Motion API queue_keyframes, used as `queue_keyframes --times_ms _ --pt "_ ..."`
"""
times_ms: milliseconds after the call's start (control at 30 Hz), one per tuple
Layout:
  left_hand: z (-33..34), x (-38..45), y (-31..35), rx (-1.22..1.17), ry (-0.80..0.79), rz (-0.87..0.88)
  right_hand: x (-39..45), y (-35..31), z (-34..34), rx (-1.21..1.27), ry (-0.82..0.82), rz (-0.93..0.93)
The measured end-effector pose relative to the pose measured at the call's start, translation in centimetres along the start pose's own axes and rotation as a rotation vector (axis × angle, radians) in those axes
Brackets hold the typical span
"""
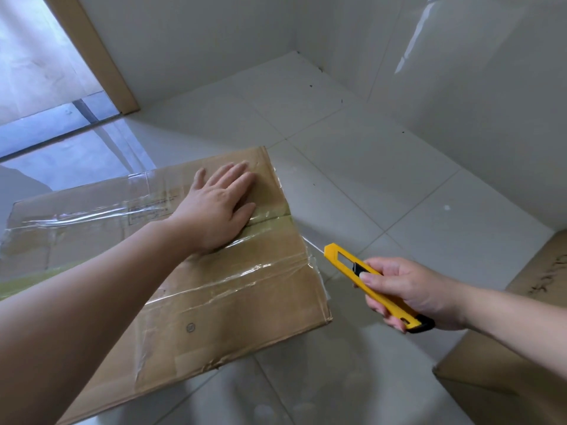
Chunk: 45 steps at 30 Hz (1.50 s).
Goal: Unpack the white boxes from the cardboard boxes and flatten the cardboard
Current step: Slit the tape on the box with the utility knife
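While left hand [219, 207] presses flat, fingers straight, on taped cardboard box [190, 289] mid-frame, right hand [411, 294] fingers grip yellow utility knife [372, 285] just beside box's right edge.

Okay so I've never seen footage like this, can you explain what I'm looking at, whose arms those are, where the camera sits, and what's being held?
There is no machine here. The single picture comes from a camera worn on a person's head, looking down at their own arms. The left hand lies flat, fingers straight, on top of a taped cardboard box standing on a tiled floor. The right hand grips a yellow utility knife, its tip aimed at the box's taped edge. More cardboard shows at the lower right. No white boxes are visible yet.
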<state>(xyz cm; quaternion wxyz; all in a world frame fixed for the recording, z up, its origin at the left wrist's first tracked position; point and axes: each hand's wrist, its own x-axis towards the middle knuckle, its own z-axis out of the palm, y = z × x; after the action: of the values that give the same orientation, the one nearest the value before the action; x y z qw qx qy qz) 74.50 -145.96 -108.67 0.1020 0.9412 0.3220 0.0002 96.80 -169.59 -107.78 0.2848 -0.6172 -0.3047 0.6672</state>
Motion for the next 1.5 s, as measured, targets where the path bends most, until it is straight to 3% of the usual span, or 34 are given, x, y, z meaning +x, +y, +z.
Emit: queue_keyframes --times_ms 100,267,667,867,1033,1167,1400,1500 --pt "-1.1 0.7 1.8 -0.09 -0.015 0.313 -1.5 1.5 -0.6 -0.004 -0.015 0.014" --pt "-0.8 3.0 3.3 -0.038 -0.042 0.465 -2.8 2.6 -0.6 0.06 -0.056 0.036" --pt "-1.6 3.7 4.9 0.033 -0.048 0.499 -4.4 3.7 -1.2 0.069 -0.155 0.055" --pt "-1.9 3.6 4.9 0.027 -0.037 0.515 -4.3 4.3 -1.5 0.035 -0.134 0.049" --pt "-2.2 3.4 4.7 0.003 -0.015 0.526 -3.8 3.5 -1.5 0.04 -0.012 -0.031" --pt "-2.2 3.1 4.9 0.017 -0.016 0.518 -2.8 3.0 0.3 0.033 -0.059 -0.044" --pt "-2.0 3.1 5.3 0.037 -0.051 0.493 -5.1 4.6 0.2 0.006 -0.251 0.102" --pt "-1.7 2.5 5.5 0.073 0.0 0.544 -5.2 3.0 -2.5 -0.115 -0.163 0.124"
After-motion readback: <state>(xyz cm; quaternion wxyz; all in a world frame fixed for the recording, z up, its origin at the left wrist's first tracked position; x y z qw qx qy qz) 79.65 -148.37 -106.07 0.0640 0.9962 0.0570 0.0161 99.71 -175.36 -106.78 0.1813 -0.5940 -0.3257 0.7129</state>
